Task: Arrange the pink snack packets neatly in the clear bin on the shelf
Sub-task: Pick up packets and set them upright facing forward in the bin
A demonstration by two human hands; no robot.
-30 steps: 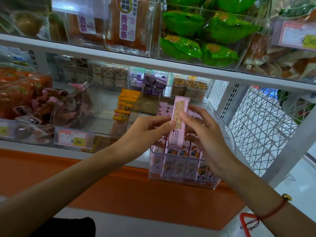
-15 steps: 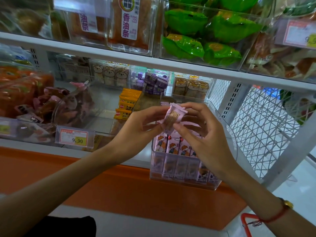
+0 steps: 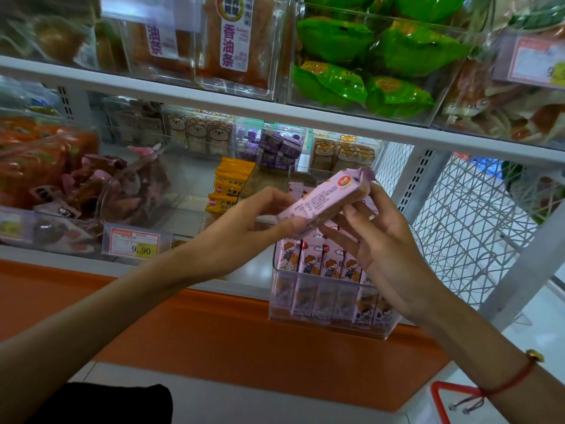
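- Since the frame half a second ago, the pink snack packet (image 3: 324, 197) has turned from showing its end toward the camera to lying nearly lengthwise, slanting up to the right, and both hands have spread apart along it.
- The left hand (image 3: 244, 221) pinches the packet's lower left end between thumb and fingertips.
- The right hand (image 3: 379, 240) supports the upper right end with its fingers (image 3: 351, 215) curled up around the underside; a ring shows on one finger.
- The packet is held in the air above the clear bin (image 3: 330, 310), not touching the packets inside.
- The bin stands at the front edge of the lower shelf (image 3: 238, 270), jutting over the orange panel (image 3: 244, 347) below.
- Inside the bin a front row of pink packets (image 3: 321, 264) stands upright side by side, cartoon figures facing out; more rows behind are mostly hidden by the hands.
- A red cord bracelet (image 3: 516, 377) sits on the right wrist.
- To the left on the same shelf are orange packs (image 3: 232, 182) and a price tag reading 9.90 (image 3: 136, 244).
- Green packets (image 3: 367, 71) fill a bin on the shelf above.
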